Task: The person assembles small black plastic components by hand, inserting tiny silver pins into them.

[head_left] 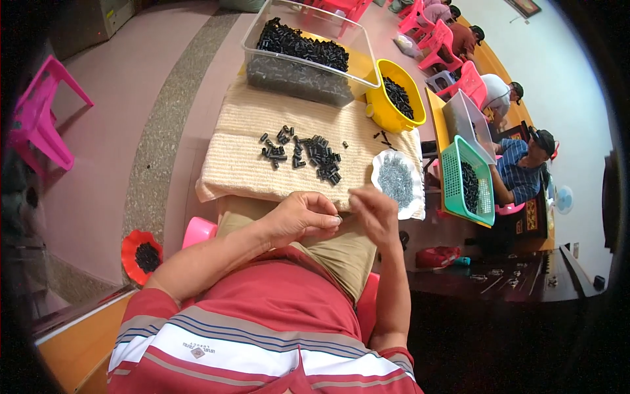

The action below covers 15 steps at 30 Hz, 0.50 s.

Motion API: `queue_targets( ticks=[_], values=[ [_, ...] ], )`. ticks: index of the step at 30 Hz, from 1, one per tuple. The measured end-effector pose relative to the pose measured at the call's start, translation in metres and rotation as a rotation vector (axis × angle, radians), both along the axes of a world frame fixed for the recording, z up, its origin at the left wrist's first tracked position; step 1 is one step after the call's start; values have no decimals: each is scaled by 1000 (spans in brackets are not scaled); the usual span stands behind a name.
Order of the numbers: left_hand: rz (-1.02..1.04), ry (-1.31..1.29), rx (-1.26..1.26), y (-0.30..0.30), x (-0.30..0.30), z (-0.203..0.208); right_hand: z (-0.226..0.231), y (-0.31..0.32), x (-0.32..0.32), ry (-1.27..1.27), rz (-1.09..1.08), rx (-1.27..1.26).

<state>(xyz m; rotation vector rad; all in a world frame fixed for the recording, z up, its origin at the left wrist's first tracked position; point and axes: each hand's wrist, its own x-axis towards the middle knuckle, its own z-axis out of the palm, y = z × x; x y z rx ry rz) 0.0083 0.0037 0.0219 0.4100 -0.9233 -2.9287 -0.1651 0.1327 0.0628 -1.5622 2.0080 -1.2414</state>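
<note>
My left hand (303,213) is held over my lap at the near edge of the towel-covered table (239,141), thumb and fingertips pinched together. Whatever sits in the pinch is too small to make out. Close beside it on the right is my right hand (378,213), smeared by motion, its fingertips near the left ones. Beyond the hands, a loose heap of small black cylindrical pieces (319,156) lies on the towel. A white scalloped dish (417,180) of small silvery pieces (396,182) stands just past my right hand.
A clear plastic box (295,82) and a yellow tub (387,118), both holding black pieces, stand at the back. A red bowl (133,256) sits on the floor at left, near a pink chair (47,125). At right, people work behind a green basket (453,174).
</note>
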Motion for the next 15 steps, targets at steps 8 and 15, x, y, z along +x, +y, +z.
queue_targets(
  ticks=[8, 15],
  values=[
    [56, -22, -64, -1, -1, 1, -2, -83, -55, 654, -189, 161],
    [96, 14, -67, -3, -2, -3, -26, -112, -74, 691, -137, 411]
  ],
)
